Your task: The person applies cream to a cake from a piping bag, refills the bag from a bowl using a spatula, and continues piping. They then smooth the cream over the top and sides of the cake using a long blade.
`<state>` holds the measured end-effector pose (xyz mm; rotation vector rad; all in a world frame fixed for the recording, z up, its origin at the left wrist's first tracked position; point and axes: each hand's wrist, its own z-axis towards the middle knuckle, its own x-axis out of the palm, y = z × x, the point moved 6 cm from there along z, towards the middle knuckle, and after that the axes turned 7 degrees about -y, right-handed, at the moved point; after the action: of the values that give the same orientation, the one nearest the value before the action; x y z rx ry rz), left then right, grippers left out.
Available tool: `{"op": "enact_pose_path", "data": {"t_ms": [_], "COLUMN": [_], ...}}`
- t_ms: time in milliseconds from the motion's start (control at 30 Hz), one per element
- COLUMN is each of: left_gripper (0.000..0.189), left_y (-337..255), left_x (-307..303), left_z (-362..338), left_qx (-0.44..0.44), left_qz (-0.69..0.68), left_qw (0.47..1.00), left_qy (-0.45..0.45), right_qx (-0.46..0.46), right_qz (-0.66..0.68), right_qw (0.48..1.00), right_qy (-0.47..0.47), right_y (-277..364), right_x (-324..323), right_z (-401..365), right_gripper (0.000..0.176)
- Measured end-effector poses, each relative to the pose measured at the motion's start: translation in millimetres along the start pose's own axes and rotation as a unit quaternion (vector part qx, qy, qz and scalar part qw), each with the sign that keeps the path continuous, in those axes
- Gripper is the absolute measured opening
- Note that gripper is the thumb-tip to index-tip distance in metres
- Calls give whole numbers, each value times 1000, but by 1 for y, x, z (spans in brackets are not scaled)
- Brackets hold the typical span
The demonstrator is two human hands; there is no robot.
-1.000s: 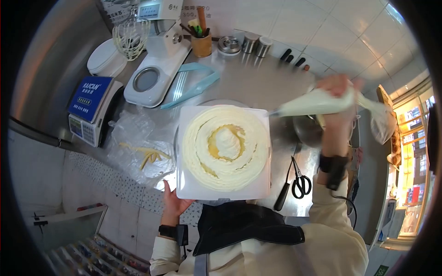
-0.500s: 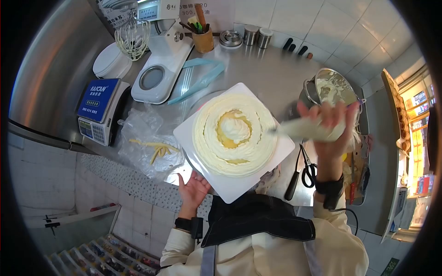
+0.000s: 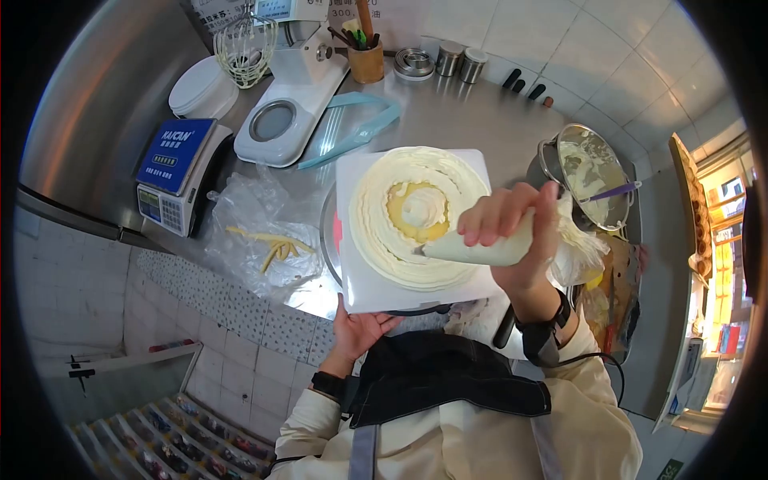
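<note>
In my right hand (image 3: 516,240) is a filled piping bag (image 3: 488,250), squeezed in the fist and tilted down to the left. Its tip touches or hovers just above the cream on the cake's front part. The round cake (image 3: 372,212) is ringed with pale cream, with a yellow layer showing around a cream mound in the middle. Beneath it lies a square white board (image 3: 364,292) on a turntable (image 3: 330,264), mostly hidden. My left hand (image 3: 360,332) is palm up at the board's front left corner, its fingers apart and partly under the edge.
A mixing bowl (image 3: 596,172) smeared with cream holds a purple-handled spatula (image 3: 614,191) at the right. On the left are a plastic bag (image 3: 256,204) with yellow strips, a blue-topped scale (image 3: 172,156) and a white mixer (image 3: 300,112). A tool pot (image 3: 366,64) stands behind.
My right hand has brought the piping bag left and down onto the cake. The board and cake have turned, so the board's edges sit nearly square to me. My left hand remains near the board's front.
</note>
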<state>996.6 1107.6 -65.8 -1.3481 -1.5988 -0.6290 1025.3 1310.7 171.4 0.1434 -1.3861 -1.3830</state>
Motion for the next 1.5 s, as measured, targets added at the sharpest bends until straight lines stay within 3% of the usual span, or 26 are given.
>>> {"op": "enact_pose_path", "data": {"t_ms": [133, 233, 267, 333, 533, 667, 733, 800, 833, 967, 1100, 1167, 1367, 1467, 1500], "left_gripper": [80, 88, 88, 90, 93, 87, 81, 74, 66, 65, 68, 71, 75, 79, 82], "left_y": [-15, -15, -12, -3, 1, -21, -34, -49, -56, -70, -66, -59, -39, -25, -22], "left_x": [-13, -4, -8, 8, 9, 1, -19, -18, -14, -8, -8, -17, -17, -4, -5], "left_z": [-2, -4, -4, -5, -1, -3, -1, -3, -7, -16, -18, -16, -13, -15, -14], "left_qx": [50, 1, 2, -19, -12, 21, 27, 78, 109, 168, 160, 109, 63, 32, 27], "left_qz": [-10, -42, -44, 29, 17, -6, -27, -98, -70, 7, -20, -33, -2, 58, 62], "left_qw": [996, 988, 988, 999, 1000, 1000, 998, 991, 991, 985, 980, 993, 998, 996, 997], "left_qy": [-73, 149, 149, 25, -14, 0, 52, 52, 34, -50, -113, 19, -24, -54, -24], "right_qx": [14, 27, 31, 35, 51, 45, 24, 17, 10, 3, 6, 1, -58, -31, -7], "right_qz": [-4, 5, 0, -5, -45, -67, -80, -84, -87, -101, -102, -105, -102, -77, -81], "right_qw": [1000, 999, 999, 999, 997, 997, 996, 996, 996, 994, 993, 993, 988, 989, 990], "right_qy": [10, 15, 23, 32, 22, -6, -5, -21, -34, -52, -53, -48, -99, -121, -113], "right_y": [-12, -18, -19, -19, -5, 12, 20, 24, 27, 32, 32, 33, 44, 39, 34], "right_x": [1, -1, 0, 2, -14, -29, -35, -42, -45, -52, -60, -60, -54, -57, -56], "right_z": [4, 3, 4, 4, 5, 9, 12, 14, 15, 18, 22, 24, 32, 36, 37], "right_gripper": [52, 52, 52, 52, 52, 52, 51, 51, 50, 50, 50, 50, 50, 50, 50]}}
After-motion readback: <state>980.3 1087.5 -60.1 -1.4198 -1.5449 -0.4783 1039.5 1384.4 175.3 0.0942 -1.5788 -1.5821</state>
